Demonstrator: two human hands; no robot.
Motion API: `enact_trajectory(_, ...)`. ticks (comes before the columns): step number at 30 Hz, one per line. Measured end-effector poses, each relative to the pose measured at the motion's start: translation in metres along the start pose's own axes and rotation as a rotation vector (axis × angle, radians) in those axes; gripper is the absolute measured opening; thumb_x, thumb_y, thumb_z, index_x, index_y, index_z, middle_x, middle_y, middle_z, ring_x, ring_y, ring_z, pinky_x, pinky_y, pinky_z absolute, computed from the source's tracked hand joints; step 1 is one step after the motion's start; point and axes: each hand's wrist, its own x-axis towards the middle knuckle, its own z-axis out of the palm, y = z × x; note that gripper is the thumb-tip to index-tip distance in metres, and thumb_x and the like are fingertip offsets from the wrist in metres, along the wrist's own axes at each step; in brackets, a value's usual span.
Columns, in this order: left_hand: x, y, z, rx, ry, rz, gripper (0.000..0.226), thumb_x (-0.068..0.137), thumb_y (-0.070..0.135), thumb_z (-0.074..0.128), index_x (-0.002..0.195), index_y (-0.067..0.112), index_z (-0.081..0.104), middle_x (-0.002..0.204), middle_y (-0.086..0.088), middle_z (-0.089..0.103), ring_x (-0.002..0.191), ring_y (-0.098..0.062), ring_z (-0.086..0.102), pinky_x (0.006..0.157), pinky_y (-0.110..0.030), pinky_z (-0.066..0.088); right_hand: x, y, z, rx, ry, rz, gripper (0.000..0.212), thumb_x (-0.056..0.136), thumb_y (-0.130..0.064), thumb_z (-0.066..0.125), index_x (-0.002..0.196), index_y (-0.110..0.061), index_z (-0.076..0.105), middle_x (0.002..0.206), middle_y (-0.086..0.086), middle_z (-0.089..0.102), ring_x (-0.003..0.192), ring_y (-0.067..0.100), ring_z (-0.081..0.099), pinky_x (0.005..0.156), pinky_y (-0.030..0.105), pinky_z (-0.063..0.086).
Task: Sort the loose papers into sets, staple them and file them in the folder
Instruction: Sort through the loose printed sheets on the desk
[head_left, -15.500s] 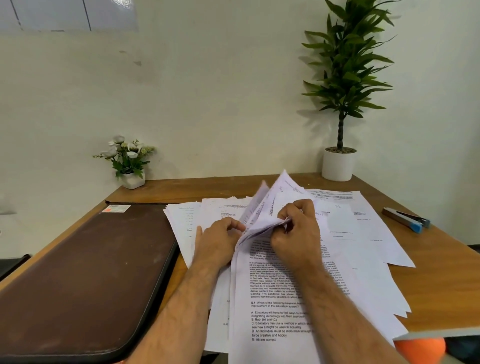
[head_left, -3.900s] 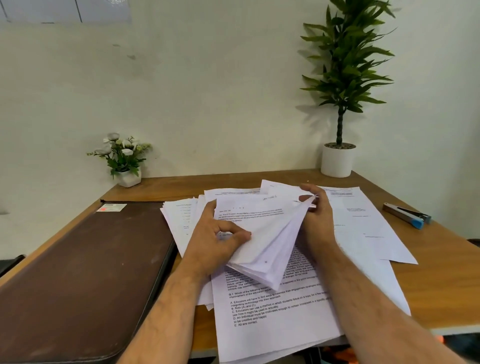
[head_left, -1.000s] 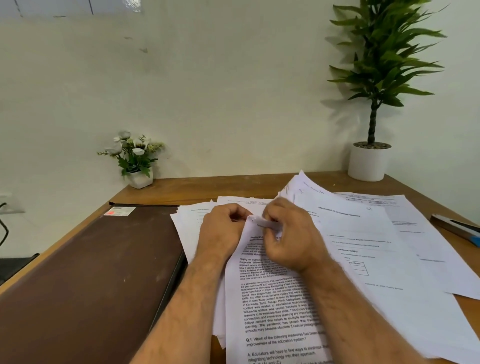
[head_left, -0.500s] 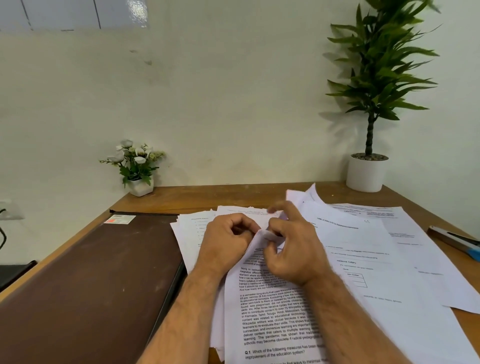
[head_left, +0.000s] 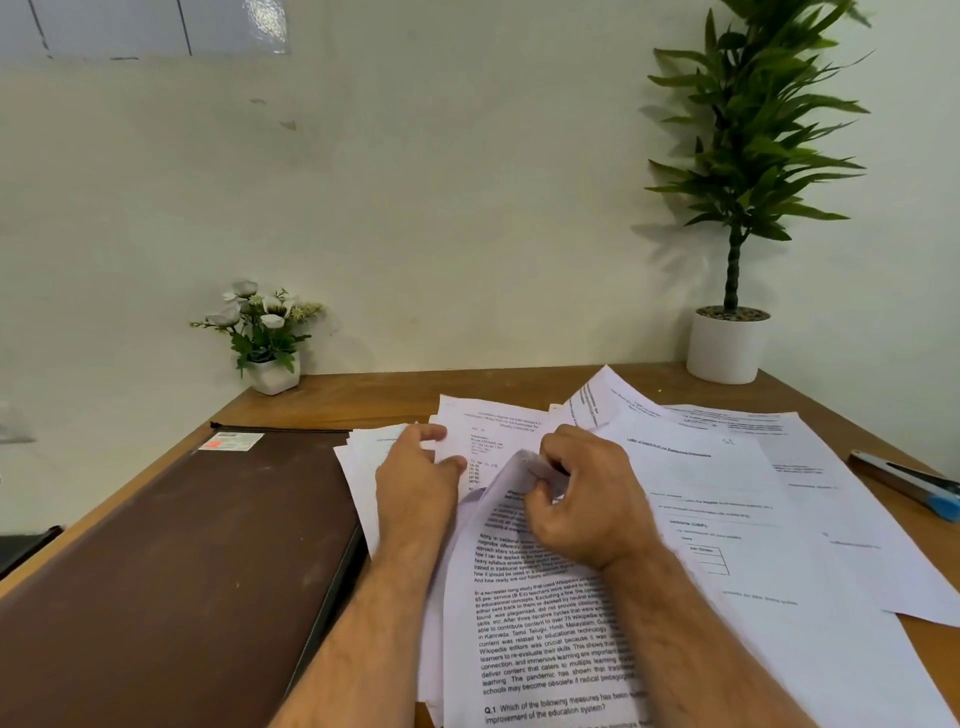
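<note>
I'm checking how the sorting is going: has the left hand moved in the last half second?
Yes. The left hand has let go of the curled page corner, opened, and shifted left toward the brown folder, onto the sheets beside it.

Bright even light; soft plant (head_left: 753, 156) shadow on wall (leftward); wide-angle edge bending, slight blur

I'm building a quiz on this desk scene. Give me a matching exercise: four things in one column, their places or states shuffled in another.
Things:
1. stapler
2. folder
3. right hand
4. flower pot

Places or states:
A. pinching a curled page corner
B. closed, at the desk's left
C. far left corner by the wall
D. on bare wood at the right edge

Pairs: 1-D, 2-B, 3-A, 4-C
</note>
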Motion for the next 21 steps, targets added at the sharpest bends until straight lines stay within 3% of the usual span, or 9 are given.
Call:
enact_trajectory(4, 0.001, 0.0, -0.002, -0.168, 0.078, -0.033, 0.038, 0.094, 0.01, 0.068, 0.128, 0.022, 0.055, 0.104, 0.0, 0.07, 0.075, -0.002, 0.059, 0.048, -0.008, 0.041, 0.0, 0.001, 0.0, 0.017, 0.062, -0.03, 0.026, 0.067, -0.021, 0.06, 0.059, -0.023, 0.036, 0.06, -0.011, 0.041, 0.055, 0.009, 0.041, 0.045, 0.029, 0.037)
enact_trajectory(6, 0.001, 0.0, -0.003, -0.155, 0.109, -0.024, 0.025, 0.098, 0.012, 0.062, 0.122, 0.018, 0.064, 0.107, 0.002, 0.072, 0.071, 0.004, 0.055, 0.047, -0.003, 0.039, 0.0, 0.001, 0.0, 0.019, 0.09, -0.046, 0.025, 0.065, -0.02, 0.06, 0.06, -0.022, 0.035, 0.06, -0.012, 0.039, 0.054, 0.01, 0.039, 0.044, 0.031, 0.037)
enact_trajectory(9, 0.0, 0.002, -0.01, -0.108, 0.206, -0.029, 0.017, 0.1, 0.015, 0.056, 0.111, 0.018, 0.069, 0.102, 0.004, 0.071, 0.073, -0.001, 0.055, 0.046, -0.008, 0.037, 0.0, 0.0, 0.0, 0.03, 0.148, -0.081, 0.025, 0.064, -0.016, 0.059, 0.06, -0.02, 0.035, 0.06, -0.011, 0.037, 0.053, 0.011, 0.036, 0.044, 0.03, 0.035)
enact_trajectory(12, 0.002, 0.001, -0.016, -0.15, 0.279, -0.068, 0.018, 0.1, 0.017, 0.057, 0.108, 0.018, 0.073, 0.094, 0.004, 0.072, 0.085, -0.014, 0.064, 0.058, -0.021, 0.041, -0.001, 0.0, 0.0, 0.048, 0.191, -0.078, 0.027, 0.064, -0.015, 0.058, 0.063, -0.023, 0.033, 0.061, -0.013, 0.033, 0.053, 0.008, 0.033, 0.046, 0.023, 0.029)
enact_trajectory(14, 0.003, 0.001, -0.017, -0.142, 0.297, -0.067, 0.016, 0.099, 0.019, 0.059, 0.106, 0.018, 0.073, 0.09, 0.005, 0.07, 0.081, -0.011, 0.061, 0.064, -0.025, 0.042, -0.001, 0.001, -0.001, 0.047, 0.21, -0.067, 0.028, 0.065, -0.015, 0.058, 0.064, -0.025, 0.032, 0.061, -0.015, 0.032, 0.054, 0.007, 0.032, 0.047, 0.022, 0.028)
enact_trajectory(17, 0.0, 0.002, -0.018, -0.121, 0.328, 0.009, 0.012, 0.098, 0.022, 0.063, 0.101, 0.021, 0.074, 0.087, 0.008, 0.07, 0.074, -0.002, 0.059, 0.058, -0.019, 0.04, -0.001, 0.002, -0.002, 0.049, 0.235, -0.065, 0.023, 0.067, -0.018, 0.055, 0.063, -0.023, 0.033, 0.061, -0.013, 0.033, 0.053, 0.009, 0.033, 0.046, 0.022, 0.029)
enact_trajectory(21, 0.0, 0.002, -0.02, -0.12, 0.389, 0.047, 0.011, 0.098, 0.029, 0.064, 0.094, 0.022, 0.072, 0.08, 0.009, 0.069, 0.074, -0.009, 0.066, 0.058, -0.023, 0.045, -0.001, 0.003, -0.004, 0.049, 0.232, -0.081, 0.018, 0.069, -0.023, 0.05, 0.065, -0.023, 0.033, 0.062, -0.012, 0.034, 0.054, 0.01, 0.034, 0.047, 0.021, 0.029)
